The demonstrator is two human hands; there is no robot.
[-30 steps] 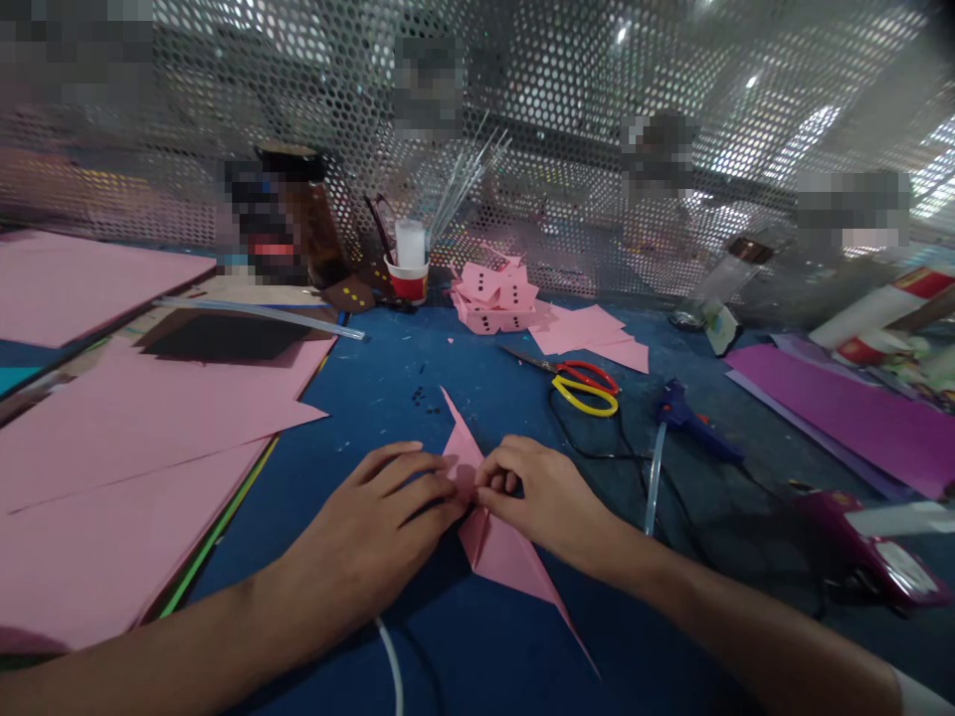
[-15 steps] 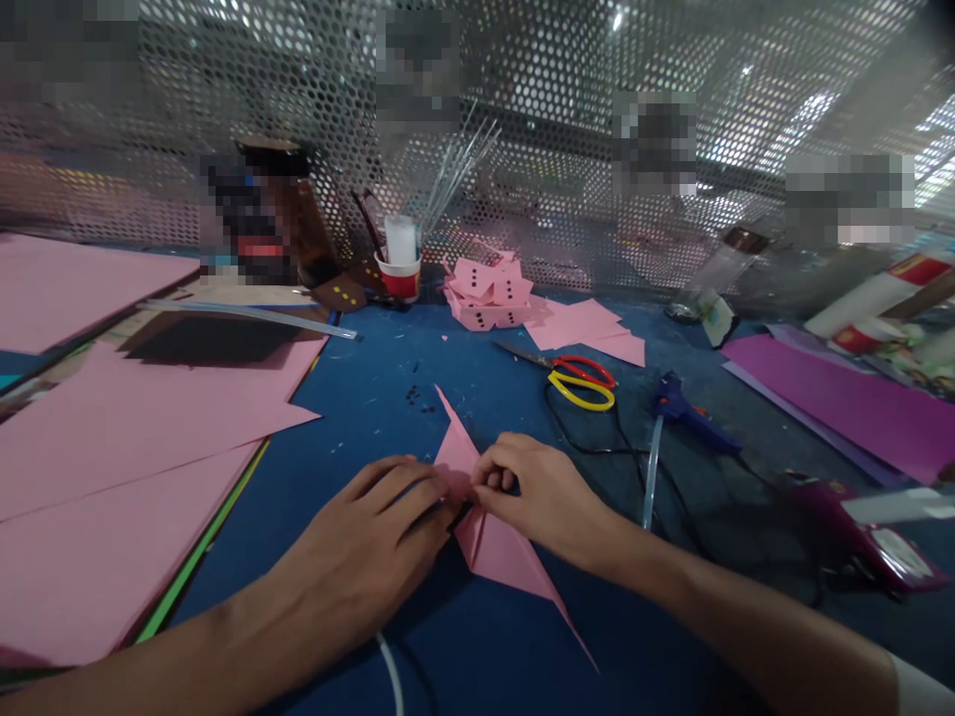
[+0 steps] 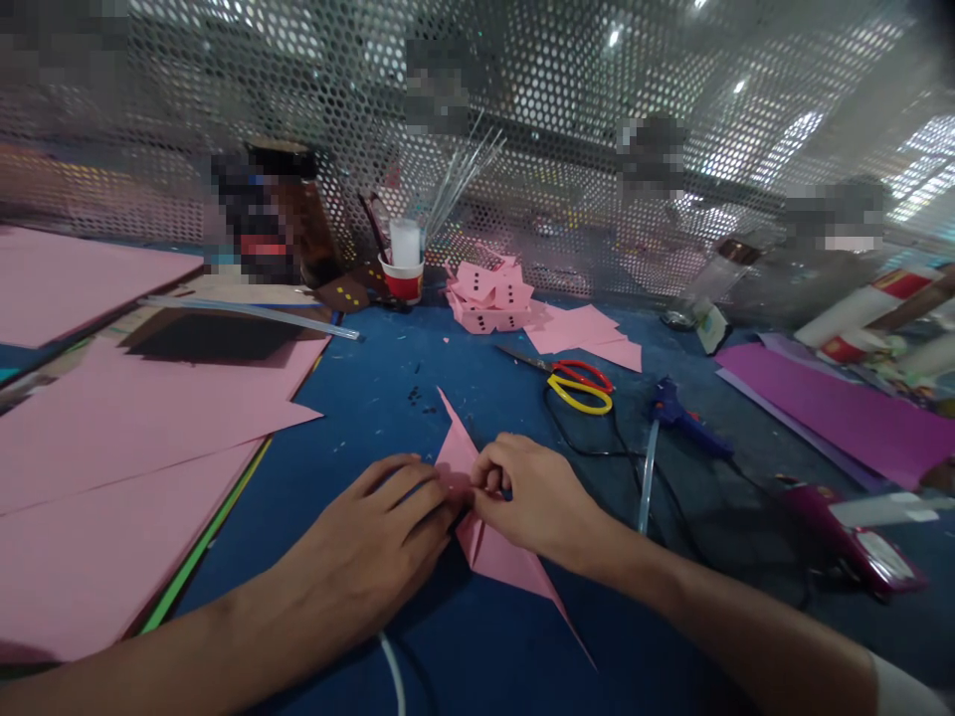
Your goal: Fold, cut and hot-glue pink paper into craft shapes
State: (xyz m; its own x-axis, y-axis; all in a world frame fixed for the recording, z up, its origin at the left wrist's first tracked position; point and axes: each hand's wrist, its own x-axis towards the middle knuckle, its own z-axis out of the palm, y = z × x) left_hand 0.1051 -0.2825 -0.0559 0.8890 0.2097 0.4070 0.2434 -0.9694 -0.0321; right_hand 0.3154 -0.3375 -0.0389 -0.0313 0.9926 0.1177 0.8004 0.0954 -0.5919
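A folded piece of pink paper (image 3: 503, 557) lies on the blue table in front of me, with one thin point toward the back and another toward the front right. At its left middle, my left hand (image 3: 392, 517) has its fingers bent together over the paper's edge. My right hand (image 3: 529, 487) pinches the same paper from the right, thumb and curled fingers close to the left fingertips. The fingertips hide the fold between them. Just behind the hands lie small black bits (image 3: 422, 398).
Scissors (image 3: 578, 386) with red and yellow handles lie behind my right hand. A blue glue gun (image 3: 682, 418) with a cord is at right, near purple sheets (image 3: 836, 408). Large pink sheets (image 3: 149, 438) cover the left. Folded pink pieces (image 3: 488, 295) and a paper cup (image 3: 403, 278) stand behind.
Both hands keep their hold on the pink paper with barely any finger movement. The whole view shifts slightly.
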